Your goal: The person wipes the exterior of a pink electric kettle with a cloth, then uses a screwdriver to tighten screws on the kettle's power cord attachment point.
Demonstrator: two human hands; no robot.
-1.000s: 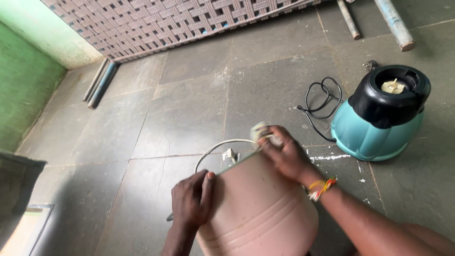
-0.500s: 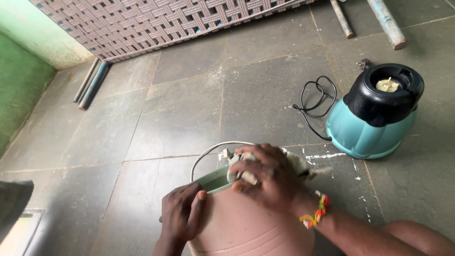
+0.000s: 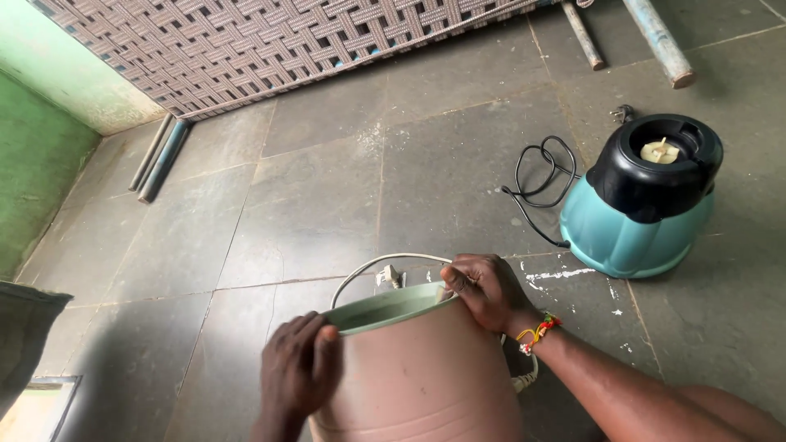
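Grey stone tiles [image 3: 327,196] spread out under me, with a woven wicker panel [image 3: 270,49] standing along the far edge and a green wall [image 3: 41,155] off beyond my left hand.

Between my hands sits a pinkish-brown pot [image 3: 426,376] with a pale green rim [image 3: 393,307], upright on the floor right in front of me. My left hand [image 3: 299,368] is closed against its near left side, palm on the wall, thumb lying up at the rim. My right hand [image 3: 487,290] grips the rim at the far right, fingers curled over the edge; a beaded band [image 3: 536,334] circles that wrist.

Just past the pot, a white cord [image 3: 385,263] arcs over the floor from one hand's side to the other, a small plug [image 3: 390,277] lying inside the loop; more of the cord shows under my right forearm.

Farther out from my right hand stands a teal blender base [image 3: 630,237] with a black top [image 3: 655,168], its black cable [image 3: 540,176] coiled on the side toward the pot. White flecks [image 3: 557,275] mark the tile between it and my right hand. Two pipes [image 3: 155,160] lie by the wall far beyond my left hand, two more poles [image 3: 655,45] beyond the blender.
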